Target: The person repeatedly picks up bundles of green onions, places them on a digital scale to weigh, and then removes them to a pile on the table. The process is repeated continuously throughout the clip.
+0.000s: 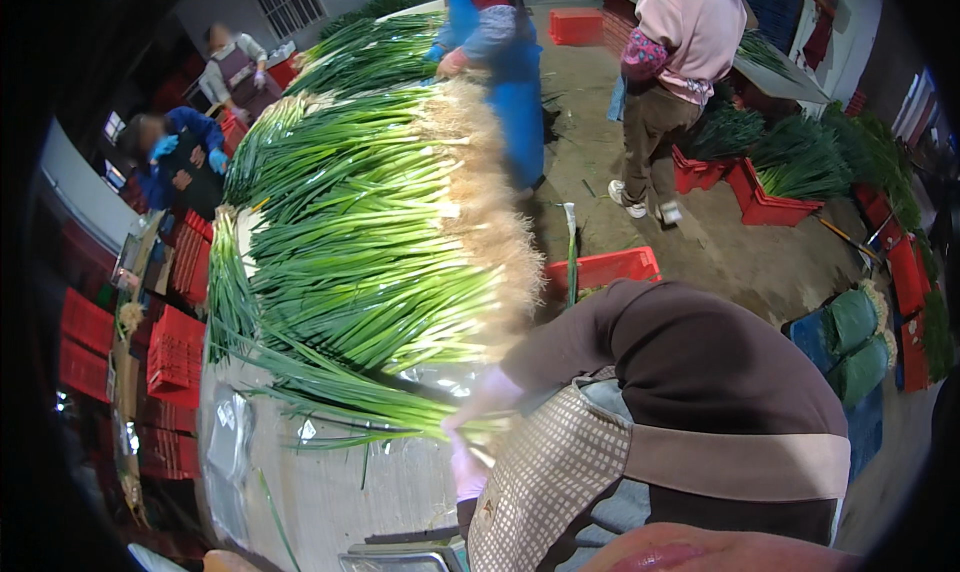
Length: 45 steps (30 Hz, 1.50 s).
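Both of my hands are in pale lilac gloves, at the near end of a work table [322,489]. My right hand [487,398], slightly blurred, closes over the pale stems of a loose bunch of green onions [360,403]. Just below it, my left hand [466,467] grips the same bunch nearer the root end. The bunch's green leaves fan out leftward over the table. Beyond it lies a large pile of green onions [360,234], with shaggy roots [487,189] along its right side. My apron and brown sleeve hide the bunch's root end.
Clear plastic bags [227,452] lie at the table's left edge, and a metal-topped device [397,561] stands nearest me. A red crate [604,267] sits beyond my right arm. Co-workers stand around; one in a blue apron [517,107] handles onions at the far pile. Red crates [176,354] line the left.
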Each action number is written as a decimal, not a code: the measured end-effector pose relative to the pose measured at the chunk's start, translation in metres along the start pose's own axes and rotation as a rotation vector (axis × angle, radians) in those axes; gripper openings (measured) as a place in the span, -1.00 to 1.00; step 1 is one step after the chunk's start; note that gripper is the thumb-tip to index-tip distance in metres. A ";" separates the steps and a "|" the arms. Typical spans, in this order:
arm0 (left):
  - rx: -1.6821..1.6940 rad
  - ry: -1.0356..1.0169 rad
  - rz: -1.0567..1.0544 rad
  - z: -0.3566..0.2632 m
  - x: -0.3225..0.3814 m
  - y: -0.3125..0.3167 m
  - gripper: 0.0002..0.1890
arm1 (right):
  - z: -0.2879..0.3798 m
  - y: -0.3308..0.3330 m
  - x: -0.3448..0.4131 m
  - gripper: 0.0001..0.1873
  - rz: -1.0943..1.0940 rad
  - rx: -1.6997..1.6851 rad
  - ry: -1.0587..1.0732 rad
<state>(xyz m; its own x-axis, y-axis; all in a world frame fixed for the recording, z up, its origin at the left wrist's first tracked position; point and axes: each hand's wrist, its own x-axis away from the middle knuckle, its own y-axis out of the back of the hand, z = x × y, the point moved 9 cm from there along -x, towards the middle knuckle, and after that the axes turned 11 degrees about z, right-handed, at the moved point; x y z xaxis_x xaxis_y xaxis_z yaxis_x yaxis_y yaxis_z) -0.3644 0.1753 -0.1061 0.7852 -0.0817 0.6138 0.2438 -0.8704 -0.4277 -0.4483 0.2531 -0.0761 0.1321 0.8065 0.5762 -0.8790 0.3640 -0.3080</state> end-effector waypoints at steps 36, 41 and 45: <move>0.630 -1.596 0.152 -0.114 0.333 0.111 -0.19 | 0.149 -0.158 0.068 -0.40 0.816 0.936 0.430; 0.489 -1.701 -0.539 -0.012 0.463 0.175 -0.22 | 0.161 -0.239 -0.010 -0.29 0.876 1.360 0.329; 0.469 -1.677 -0.664 0.074 0.521 0.284 -0.42 | 0.139 -0.308 -0.104 -0.30 0.850 1.634 0.180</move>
<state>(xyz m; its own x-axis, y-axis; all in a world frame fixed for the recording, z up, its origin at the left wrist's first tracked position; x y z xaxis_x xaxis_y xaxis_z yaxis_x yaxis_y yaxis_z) 0.1561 -0.0786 0.0436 0.1075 0.9301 -0.3511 0.5953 -0.3431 -0.7266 -0.2548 -0.0081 0.0639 -0.5839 0.5823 0.5656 -0.2266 -0.7859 0.5753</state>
